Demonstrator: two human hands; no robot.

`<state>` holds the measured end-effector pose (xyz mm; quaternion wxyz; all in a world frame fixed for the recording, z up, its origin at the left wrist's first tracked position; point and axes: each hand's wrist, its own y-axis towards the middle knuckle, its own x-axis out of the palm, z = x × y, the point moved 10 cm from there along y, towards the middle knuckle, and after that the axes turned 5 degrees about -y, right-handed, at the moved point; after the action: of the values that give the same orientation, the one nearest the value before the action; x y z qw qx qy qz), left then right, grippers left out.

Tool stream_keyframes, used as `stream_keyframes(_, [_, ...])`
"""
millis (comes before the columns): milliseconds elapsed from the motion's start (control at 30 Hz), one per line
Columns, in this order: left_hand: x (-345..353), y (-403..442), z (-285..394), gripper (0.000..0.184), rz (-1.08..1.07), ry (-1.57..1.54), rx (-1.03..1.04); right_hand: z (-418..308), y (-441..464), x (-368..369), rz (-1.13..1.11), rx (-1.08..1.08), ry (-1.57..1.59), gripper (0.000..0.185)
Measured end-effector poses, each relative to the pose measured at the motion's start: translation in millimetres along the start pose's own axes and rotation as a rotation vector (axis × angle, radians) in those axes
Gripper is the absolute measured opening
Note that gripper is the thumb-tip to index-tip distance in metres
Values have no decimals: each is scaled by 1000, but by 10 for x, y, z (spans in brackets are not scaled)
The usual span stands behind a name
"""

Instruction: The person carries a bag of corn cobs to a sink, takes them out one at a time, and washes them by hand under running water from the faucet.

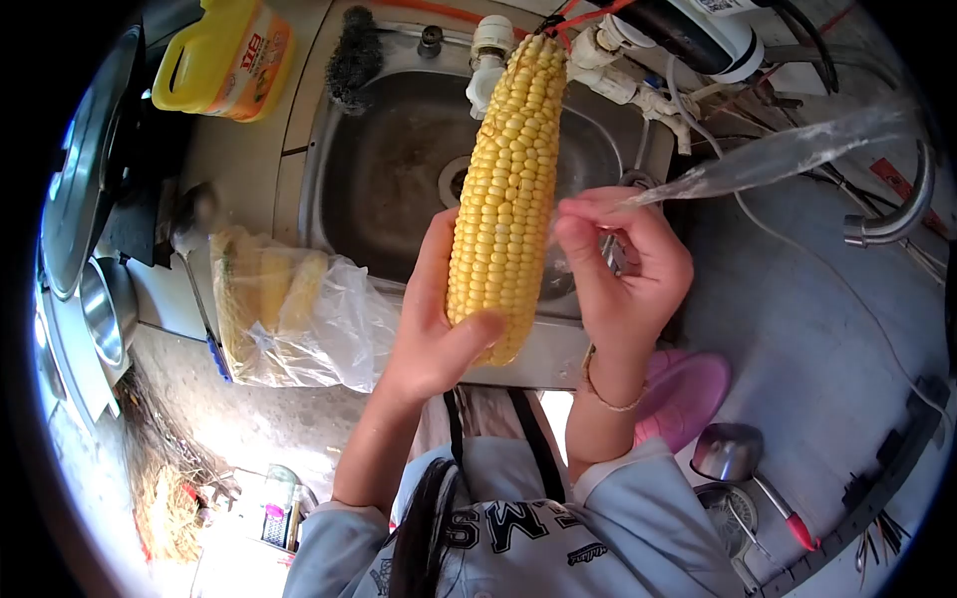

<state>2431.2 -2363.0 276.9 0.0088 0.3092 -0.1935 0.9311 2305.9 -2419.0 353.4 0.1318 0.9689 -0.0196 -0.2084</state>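
My left hand (444, 334) is wrapped round a husked ear of corn (506, 189), its thumb across the lower end. The yellow cob points away from me, tilted slightly right, above the sink (369, 189). Just right of the cob, my right hand (633, 259) has thumb and forefinger pinched together; what they hold, if anything, is too small to make out. A long clear plastic-like strip (768, 154) stretches from near these fingers to the upper right; I cannot tell whether they touch it.
Left of the sink lies a clear plastic bag (344, 324) with more corn (274, 284). A yellow jug (229, 60) and a dark scouring pad (356, 60) sit behind. The faucet (897, 214) curves at right; a pink basin (688, 394) and a saucepan (728, 451) are lower right.
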Motion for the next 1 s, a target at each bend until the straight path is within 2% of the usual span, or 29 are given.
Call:
stream_keyframes(33, [11, -7, 17, 64, 7, -1, 13, -66, 3, 20, -11, -93, -29, 11])
stream_keyframes(200, [87, -6, 141, 62, -10, 127, 102, -152, 80, 37, -68, -15, 7, 18])
stream_keyframes(267, [106, -18, 191, 63, -9, 213, 159, -261, 117, 117, -168, -129, -136, 18])
stream_keyframes(367, [106, -13, 214, 65, -5, 341, 222, -327, 131, 91, -159, -252, -168, 14])
stream_keyframes(600, [93, -27, 214, 63, -5, 458, 216, -320, 53, 250, -304, -443, -277, 10])
stream_keyframes(733, [112, -24, 239, 62, -3, 431, 233, -318, 33, 223, -274, -429, -312, 12])
stream_keyframes(800, [107, -20, 238, 63, 4, 428, 234, -206, 55, 171, -257, -288, -156, 12])
stream_keyframes(900, [94, -23, 248, 64, 18, 423, 239, -265, 39, 156, -198, -330, -113, 19])
stream_keyframes(1000, [99, -23, 217, 64, 6, 447, 189, -275, 39, 160, -218, -377, -92, 15])
